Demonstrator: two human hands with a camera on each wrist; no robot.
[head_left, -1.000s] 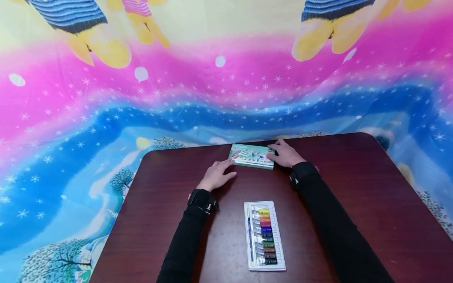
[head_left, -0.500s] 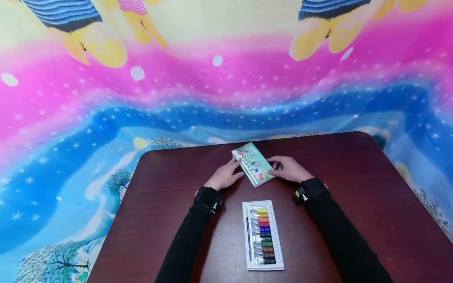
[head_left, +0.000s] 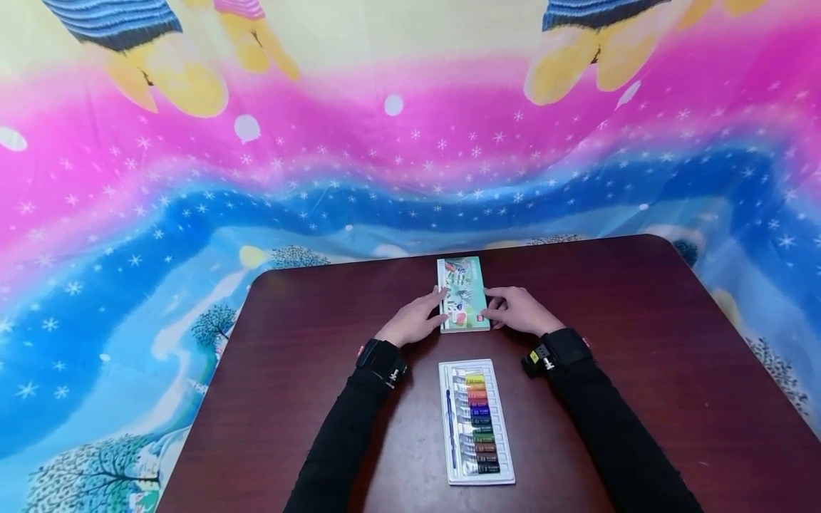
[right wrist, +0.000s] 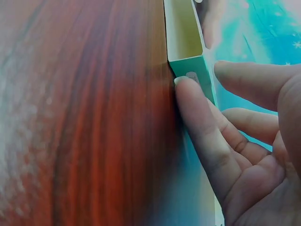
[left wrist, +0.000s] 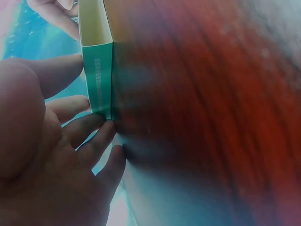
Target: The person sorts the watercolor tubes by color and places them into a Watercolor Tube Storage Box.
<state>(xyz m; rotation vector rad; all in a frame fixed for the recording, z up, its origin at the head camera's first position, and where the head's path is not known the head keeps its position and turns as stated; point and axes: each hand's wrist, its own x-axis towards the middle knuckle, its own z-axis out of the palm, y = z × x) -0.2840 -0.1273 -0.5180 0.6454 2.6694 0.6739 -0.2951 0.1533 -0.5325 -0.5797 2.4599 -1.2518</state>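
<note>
A flat green cardboard box (head_left: 463,292) with a printed picture lies lengthwise near the table's far edge. Its narrow end toward me is uncovered; a pale hollow inside shows in both wrist views. My left hand (head_left: 410,320) touches the left long side, the thumb tip at the box's (left wrist: 98,75) near corner and the other fingers spread along its wall. On the opposite side, my right hand (head_left: 522,311) rests its fingertips against the box (right wrist: 190,66) near the closer corner. Closer to me lies a white tray (head_left: 502,427) holding several paint tubes (head_left: 482,412) and a thin blue paintbrush (head_left: 450,427).
The dark reddish wooden table (head_left: 321,385) has rounded far corners. Right behind its far edge hangs a bright printed cloth (head_left: 398,164). Black sleeves and wrist-worn cameras (head_left: 383,361) flank the paint tray.
The green box has turned from lying crosswise, through a slant, to lengthwise. Both hands went round with it and came slightly nearer. The paint tray has stayed in place.
</note>
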